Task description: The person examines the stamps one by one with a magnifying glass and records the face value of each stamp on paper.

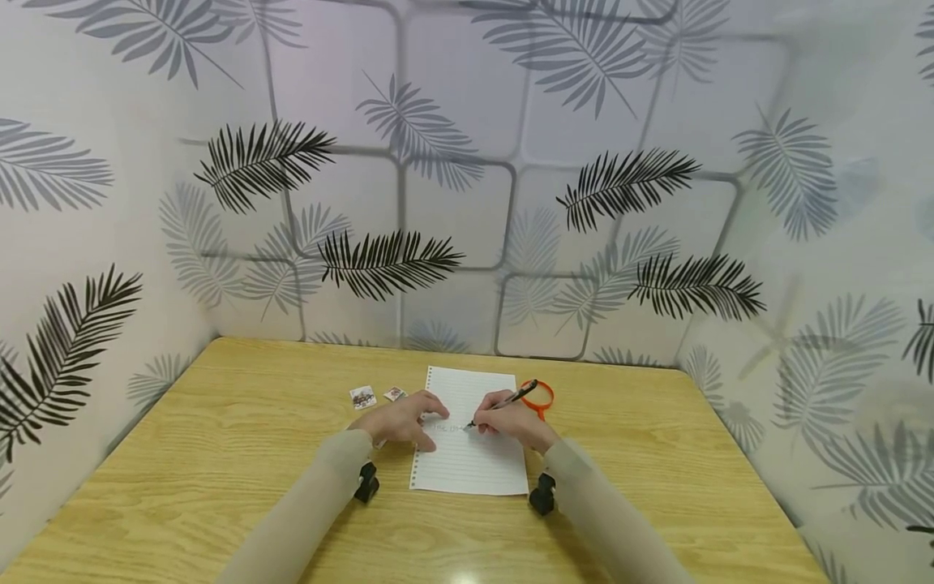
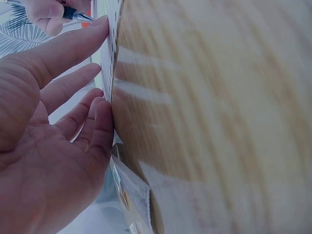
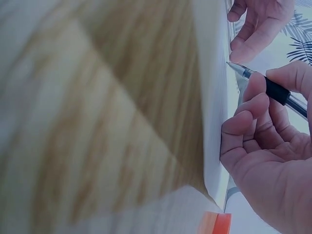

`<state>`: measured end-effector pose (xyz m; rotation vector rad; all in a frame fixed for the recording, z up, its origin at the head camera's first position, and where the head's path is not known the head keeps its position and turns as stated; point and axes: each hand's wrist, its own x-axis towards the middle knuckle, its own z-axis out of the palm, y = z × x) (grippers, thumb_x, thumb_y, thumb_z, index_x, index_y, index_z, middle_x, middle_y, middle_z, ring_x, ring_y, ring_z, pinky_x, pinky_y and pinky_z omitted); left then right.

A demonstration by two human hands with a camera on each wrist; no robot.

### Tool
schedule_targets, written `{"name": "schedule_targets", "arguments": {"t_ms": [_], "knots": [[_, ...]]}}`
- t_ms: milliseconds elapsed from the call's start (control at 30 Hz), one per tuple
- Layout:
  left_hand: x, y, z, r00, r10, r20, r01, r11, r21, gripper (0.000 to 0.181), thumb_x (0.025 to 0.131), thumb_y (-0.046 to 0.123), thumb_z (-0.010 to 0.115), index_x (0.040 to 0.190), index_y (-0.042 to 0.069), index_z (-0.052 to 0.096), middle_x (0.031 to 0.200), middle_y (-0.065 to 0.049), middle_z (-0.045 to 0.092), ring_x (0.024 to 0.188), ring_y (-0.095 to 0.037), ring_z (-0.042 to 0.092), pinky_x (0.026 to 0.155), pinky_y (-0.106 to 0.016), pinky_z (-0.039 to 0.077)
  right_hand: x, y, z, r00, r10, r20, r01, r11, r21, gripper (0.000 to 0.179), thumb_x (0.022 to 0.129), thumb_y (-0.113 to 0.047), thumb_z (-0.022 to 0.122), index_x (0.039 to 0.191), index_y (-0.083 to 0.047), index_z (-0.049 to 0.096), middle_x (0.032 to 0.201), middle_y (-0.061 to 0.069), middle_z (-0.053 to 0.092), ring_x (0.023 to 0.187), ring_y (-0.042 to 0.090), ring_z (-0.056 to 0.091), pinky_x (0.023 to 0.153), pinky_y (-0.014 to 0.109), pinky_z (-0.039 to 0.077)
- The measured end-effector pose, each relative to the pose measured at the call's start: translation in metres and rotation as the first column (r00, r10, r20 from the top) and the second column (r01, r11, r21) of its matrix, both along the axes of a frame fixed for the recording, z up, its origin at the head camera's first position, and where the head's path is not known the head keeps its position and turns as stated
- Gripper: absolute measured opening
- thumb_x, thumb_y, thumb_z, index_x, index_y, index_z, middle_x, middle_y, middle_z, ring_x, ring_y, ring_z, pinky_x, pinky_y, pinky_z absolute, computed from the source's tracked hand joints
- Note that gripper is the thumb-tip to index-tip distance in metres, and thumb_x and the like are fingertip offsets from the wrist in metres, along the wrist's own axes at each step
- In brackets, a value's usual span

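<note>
A lined sheet of paper [image 1: 467, 470] with a punched left edge lies on the wooden table. A line of handwriting runs across its middle. My right hand [image 1: 511, 422] grips a black pen [image 1: 524, 391], its tip at the end of that writing. In the right wrist view the pen [image 3: 277, 91] is pinched between thumb and fingers, and the curled fingers rest on the sheet. My left hand [image 1: 400, 418] rests on the sheet's left side with fingers spread; the left wrist view shows its fingertips [image 2: 103, 27] touching the punched edge.
An orange-red ring with a handle, like a magnifying glass [image 1: 552, 397], lies at the sheet's right edge, partly behind the pen. Small printed pieces [image 1: 362, 397] lie to the left, near the left hand. Leaf-patterned fabric walls [image 1: 452, 308] stand behind and beside the table [image 1: 255, 405].
</note>
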<state>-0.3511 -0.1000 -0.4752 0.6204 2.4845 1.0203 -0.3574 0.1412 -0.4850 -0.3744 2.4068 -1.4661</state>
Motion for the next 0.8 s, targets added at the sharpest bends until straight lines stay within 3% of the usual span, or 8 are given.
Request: {"name": "schedule_targets", "arguments": {"t_ms": [800], "knots": [[0.0000, -0.0016, -0.0013, 1.000, -0.012, -0.007, 0.012, 1.000, -0.002, 0.051, 0.081, 0.007, 0.079, 0.129, 0.013, 0.062, 0.146, -0.008, 0.041, 0.130, -0.031, 0.045, 0.108, -0.049, 0.039, 0.0023, -0.0017, 0.0025, 1.000, -0.017, 0.015, 0.016, 1.000, 0.023, 0.011, 0.087, -0.016, 0.067, 0.080, -0.008, 0.065, 0.073, 0.004, 0.068, 0.064, 0.011, 0.053, 0.063, 0.023, 0.040]]}}
